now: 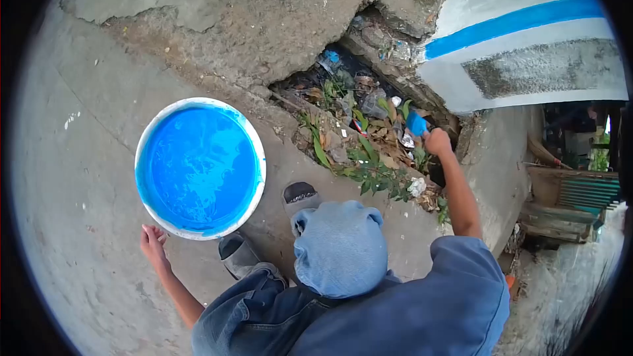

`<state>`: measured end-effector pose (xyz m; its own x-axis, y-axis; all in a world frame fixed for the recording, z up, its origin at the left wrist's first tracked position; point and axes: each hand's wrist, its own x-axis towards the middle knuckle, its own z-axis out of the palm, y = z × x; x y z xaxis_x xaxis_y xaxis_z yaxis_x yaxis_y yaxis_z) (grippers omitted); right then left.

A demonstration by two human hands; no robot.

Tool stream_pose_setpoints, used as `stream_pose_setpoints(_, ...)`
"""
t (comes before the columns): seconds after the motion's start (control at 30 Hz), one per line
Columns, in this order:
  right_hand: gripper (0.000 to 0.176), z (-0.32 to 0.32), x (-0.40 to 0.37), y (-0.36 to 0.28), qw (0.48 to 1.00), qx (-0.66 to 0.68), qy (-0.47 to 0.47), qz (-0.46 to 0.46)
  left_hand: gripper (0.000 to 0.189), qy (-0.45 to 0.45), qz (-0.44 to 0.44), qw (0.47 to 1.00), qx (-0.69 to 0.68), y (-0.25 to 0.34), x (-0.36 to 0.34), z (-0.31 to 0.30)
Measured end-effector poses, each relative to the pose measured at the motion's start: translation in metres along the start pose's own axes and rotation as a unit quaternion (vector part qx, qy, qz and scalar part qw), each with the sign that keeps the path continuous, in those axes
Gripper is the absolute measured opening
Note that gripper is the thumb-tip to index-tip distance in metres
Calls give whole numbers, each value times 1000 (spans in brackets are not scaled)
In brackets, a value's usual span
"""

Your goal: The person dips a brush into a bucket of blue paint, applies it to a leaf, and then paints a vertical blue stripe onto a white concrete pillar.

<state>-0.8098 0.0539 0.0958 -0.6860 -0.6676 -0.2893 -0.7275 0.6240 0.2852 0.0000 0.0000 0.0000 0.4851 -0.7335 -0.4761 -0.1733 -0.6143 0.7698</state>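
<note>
My right hand [438, 141] is closed around the handle of a paintbrush [416, 123], whose head is coated in blue. It holds the brush over a debris-filled gap in the concrete, close to the foot of a wall; most of the handle is hidden by my fingers. To the left, a round white bucket [259, 142] holds bright blue paint [201, 168], which also smears its inner wall. My left hand [153, 240] hangs just outside the bucket's near-left rim, its fingers loosely bent and slightly apart, with nothing visible in them.
Leaves, plastic and other litter [369, 132] fill the broken gap. A white wall [521, 26] with a blue stripe [514, 25] rises at upper right. My bent knee [339, 247] and sandalled feet are beside the bucket. Wooden boards [557, 221] stand far right.
</note>
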Motion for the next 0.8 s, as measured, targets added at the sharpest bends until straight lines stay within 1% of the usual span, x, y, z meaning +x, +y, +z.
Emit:
stream_pose_setpoints(0.07, 38, -6, 1, -36, 993, 100, 41, -49, 43, 36, 37, 999, -8, 20, 12, -11)
stream_pose_setpoints(0.1, 37, -53, -14, 40, 992, 118, 24, -28, 43, -10, -31, 999, -16, -21, -38, 24)
stream_pose_setpoints(0.17, 37, -73, -18, 3, 985, 150, 47, -70, 42, -4, 9, 1000, -24, -3, -22, 18)
stream_pose_setpoints(0.2, 37, -81, -20, -11, 983, 162, 51, -70, 42, 0, 21, 1000, -23, 3, -14, 13)
stream_pose_setpoints(0.27, 36, -108, -28, -18, 970, 156, 122, -141, 43, 2, 23, 1000, -12, -2, -15, 8)
stream_pose_setpoints(0.3, 36, -125, -35, -25, 970, 155, 124, -139, 43, 0, 24, 1000, -13, -3, -16, 6)
stream_pose_setpoints(0.37, 36, -155, -52, -43, 954, 185, 202, -123, 44, 18, 9, 1000, -4, -7, -17, 2)
stream_pose_setpoints(0.4, 36, -163, -59, -50, 950, 197, 221, -100, 46, 31, 3, 1000, 4, -10, -18, 0)
stream_pose_setpoints(0.43, 36, -150, -55, -46, 950, 193, 222, -104, 46, 32, -1, 999, 0, -11, -18, 2)
stream_pose_setpoints(0.5, 29, -77, -38, -28, 923, 205, 325, -19, 48, 21, -2, 999, -27, -12, -19, -2)
stream_pose_setpoints(0.53, 27, -32, -26, 3, 992, 9, 125, -30, 48, 16, -3, 1000, -22, -12, -20, -6)
stream_pose_setpoints(0.57, 26, 6, -12, 44, 978, -187, -83, -40, 49, 27, -8, 999, -26, -11, -22, -6)
stream_pose_setpoints(0.6, 27, 32, -24, 71, 985, -163, -51, -11, 49, 42, -11, 999, -32, -7, -19, -5)
stream_pose_setpoints(0.63, 28, 49, -9, 84, 990, -141, -6, 4, 49, 55, -12, 997, -47, -2, -12, 0)
stream_pose_setpoints(0.67, 28, 28, 12, 69, 988, -150, -1, -16, 50, 56, 1, 996, -63, -1, -14, -4)
stream_pose_setpoints(0.7, 31, 24, 1, 70, 990, -138, -39, -8, 51, 41, 14, 998, -50, 1, -19, -18)
stream_pose_setpoints(0.73, 34, 26, -19, 73, 989, -121, -81, 13, 52, 49, 9, 998, -39, 2, -18, -19)
stream_pose_setpoints(0.77, 38, 27, -9, 80, 987, -120, -101, 31, 52, 42, 10, 999, -30, 2, -16, -18)
stream_pose_setpoints(0.8, 37, 19, -4, 79, 991, -99, -81, 48, 53, 52, 1, 998, -34, 3, -14, -14)
